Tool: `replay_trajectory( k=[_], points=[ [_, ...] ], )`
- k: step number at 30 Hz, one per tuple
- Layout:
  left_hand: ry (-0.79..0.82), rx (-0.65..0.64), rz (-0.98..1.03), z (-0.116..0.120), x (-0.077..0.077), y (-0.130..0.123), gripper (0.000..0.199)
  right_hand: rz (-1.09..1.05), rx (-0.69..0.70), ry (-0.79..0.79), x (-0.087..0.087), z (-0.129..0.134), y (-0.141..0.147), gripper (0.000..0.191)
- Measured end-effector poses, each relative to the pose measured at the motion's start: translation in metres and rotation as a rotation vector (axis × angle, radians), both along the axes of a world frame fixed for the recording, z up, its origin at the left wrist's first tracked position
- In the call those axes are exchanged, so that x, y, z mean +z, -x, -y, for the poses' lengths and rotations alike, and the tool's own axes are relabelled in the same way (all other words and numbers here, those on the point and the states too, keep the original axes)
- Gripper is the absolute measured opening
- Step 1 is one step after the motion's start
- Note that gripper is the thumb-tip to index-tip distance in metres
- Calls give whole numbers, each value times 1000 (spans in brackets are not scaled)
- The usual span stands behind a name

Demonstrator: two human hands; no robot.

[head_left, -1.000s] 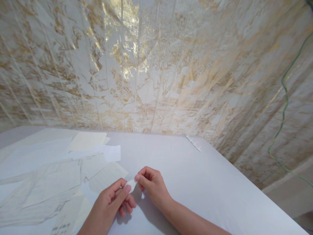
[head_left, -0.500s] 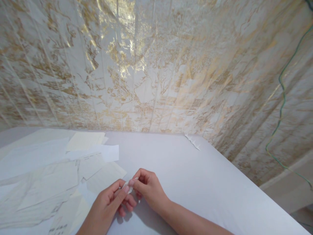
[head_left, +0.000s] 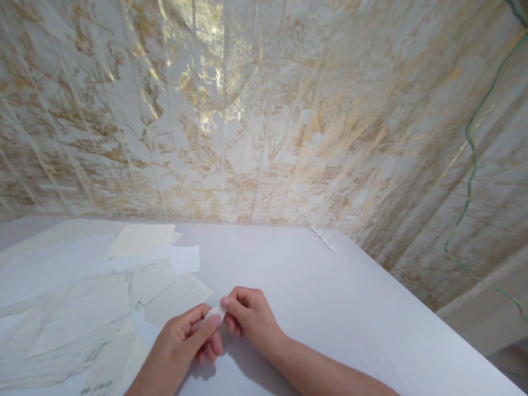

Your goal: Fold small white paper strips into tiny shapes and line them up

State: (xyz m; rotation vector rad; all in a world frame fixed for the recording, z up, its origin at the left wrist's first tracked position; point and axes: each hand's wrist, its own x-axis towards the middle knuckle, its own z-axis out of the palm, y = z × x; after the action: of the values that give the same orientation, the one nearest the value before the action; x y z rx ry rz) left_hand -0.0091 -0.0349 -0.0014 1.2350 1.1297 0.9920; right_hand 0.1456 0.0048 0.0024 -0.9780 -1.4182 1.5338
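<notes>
A small white paper piece (head_left: 216,312) is pinched between the thumb and fingers of my left hand (head_left: 185,338), above the white table at the lower middle. On its right, my right hand (head_left: 253,319) has thumb and forefinger closed at the piece's upper right corner. The piece looks folded or layered, and much of it is hidden behind my left thumb. Several paper sheets (head_left: 86,313) lie overlapping just left of my hands.
A jagged torn paper strip (head_left: 324,239) lies near the back right of the white table (head_left: 330,308). Behind the table hangs a gold-patterned curtain (head_left: 247,110). A green and yellow wire (head_left: 470,181) runs down at the right.
The paper piece now looks flatter and more compact between my fingers. My left hand's lower fingers have curled in, and my right fingertips have shifted slightly at its edge.
</notes>
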Motion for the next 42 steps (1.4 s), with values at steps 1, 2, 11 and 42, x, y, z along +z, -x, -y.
replay_trajectory(
  k=[1,2,11,42],
  points=[
    [-6,-4,-4,0,0,1,52,-1,1,9,0,-1,0,57],
    [-13,-10,-8,0,-1,1,52,-7,4,17,0,-2,-1,58],
    [-52,-82,30,1,-1,3,48,-25,-68,3,-1,-10,-5,58],
    [135,29,108,-6,2,9,54,237,206,-876,13,-10,-27,11]
  ],
)
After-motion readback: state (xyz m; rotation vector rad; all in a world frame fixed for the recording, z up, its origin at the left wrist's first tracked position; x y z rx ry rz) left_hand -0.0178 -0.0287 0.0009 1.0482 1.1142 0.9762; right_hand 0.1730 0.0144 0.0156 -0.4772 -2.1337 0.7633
